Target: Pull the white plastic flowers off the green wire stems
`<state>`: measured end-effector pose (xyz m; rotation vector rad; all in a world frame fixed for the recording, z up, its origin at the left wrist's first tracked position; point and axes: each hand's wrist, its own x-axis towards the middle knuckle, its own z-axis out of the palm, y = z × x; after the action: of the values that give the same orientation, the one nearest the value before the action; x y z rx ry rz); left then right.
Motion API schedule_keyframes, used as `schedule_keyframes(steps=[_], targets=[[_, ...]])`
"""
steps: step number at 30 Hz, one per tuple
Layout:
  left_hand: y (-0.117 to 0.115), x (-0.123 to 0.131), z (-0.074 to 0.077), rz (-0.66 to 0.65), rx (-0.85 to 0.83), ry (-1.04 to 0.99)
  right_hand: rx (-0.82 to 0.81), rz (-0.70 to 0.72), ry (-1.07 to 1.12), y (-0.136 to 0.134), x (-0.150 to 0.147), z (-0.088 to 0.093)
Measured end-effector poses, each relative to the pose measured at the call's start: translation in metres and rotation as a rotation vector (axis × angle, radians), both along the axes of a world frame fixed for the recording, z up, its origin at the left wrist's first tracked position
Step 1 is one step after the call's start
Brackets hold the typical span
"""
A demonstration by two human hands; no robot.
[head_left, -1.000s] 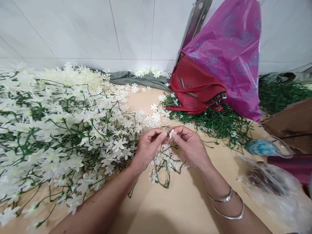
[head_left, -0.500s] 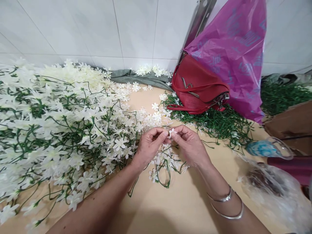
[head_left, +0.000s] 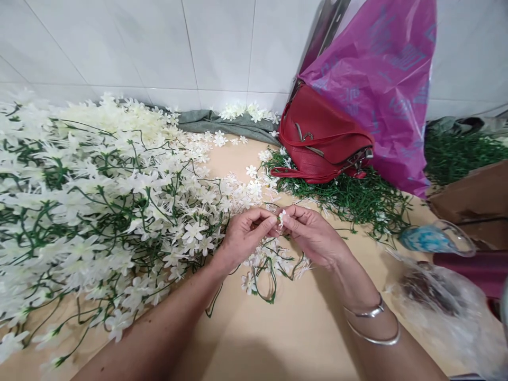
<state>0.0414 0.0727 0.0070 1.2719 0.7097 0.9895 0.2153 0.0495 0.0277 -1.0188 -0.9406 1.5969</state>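
Note:
My left hand [head_left: 244, 235] and my right hand [head_left: 313, 233] meet above the tan table [head_left: 254, 338], fingertips pinched together on a small white artificial flower [head_left: 281, 217]. Under the hands a green wire stem with white blossoms [head_left: 266, 270] trails onto the table. My right wrist wears two silver bangles [head_left: 373, 328]. A big heap of white flower vines [head_left: 99, 196] spreads over the left half of the table, right beside my left hand.
A red handbag [head_left: 321, 140] lies on loose green stems [head_left: 357, 201] by the tiled wall, with a purple plastic bag [head_left: 381, 79] behind it. A grey cloth [head_left: 214, 123] lies along the wall. Clear plastic bags [head_left: 440, 301] and a cardboard box [head_left: 472, 196] sit at right.
Both hands stay pinched on the flower and have shifted only slightly; the right wrist has dropped a little. The view has tilted a bit.

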Motion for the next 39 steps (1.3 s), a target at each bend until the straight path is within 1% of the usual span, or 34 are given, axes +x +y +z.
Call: schedule_keyframes(steps=[6, 10, 14, 17, 22, 25, 28, 34, 36, 39], targets=[[0.0, 0.002, -0.005, 0.047, -0.002, 0.037, 0.025, -0.041, -0.079, -0.001, -0.002, 0.003], [0.0, 0.001, -0.008, 0.065, -0.002, 0.062, 0.051, -0.041, -0.08, 0.001, -0.006, 0.003], [0.0, 0.002, -0.009, 0.073, 0.034, 0.081, 0.004, -0.021, -0.09, 0.003, -0.003, 0.001], [-0.002, 0.003, -0.007, 0.066, 0.07, 0.097, -0.035, -0.005, -0.056, 0.003, 0.001, -0.001], [-0.007, 0.003, -0.002, 0.014, 0.135, 0.143, -0.061, 0.027, -0.021, 0.003, 0.011, -0.002], [-0.009, 0.002, 0.002, 0.038, 0.133, 0.152, -0.056, 0.064, -0.025, 0.001, 0.017, 0.0], [-0.009, 0.002, 0.004, 0.07, 0.155, 0.177, -0.03, 0.065, -0.065, 0.0, 0.018, 0.003], [-0.009, 0.003, 0.002, 0.112, 0.206, 0.207, -0.011, -0.029, -0.139, 0.0, 0.011, -0.001], [-0.009, 0.003, 0.001, 0.119, 0.225, 0.203, -0.004, -0.022, -0.154, 0.001, 0.011, -0.003], [-0.008, 0.002, 0.001, 0.095, 0.284, 0.232, 0.002, 0.04, -0.2, 0.0, 0.016, -0.003]])
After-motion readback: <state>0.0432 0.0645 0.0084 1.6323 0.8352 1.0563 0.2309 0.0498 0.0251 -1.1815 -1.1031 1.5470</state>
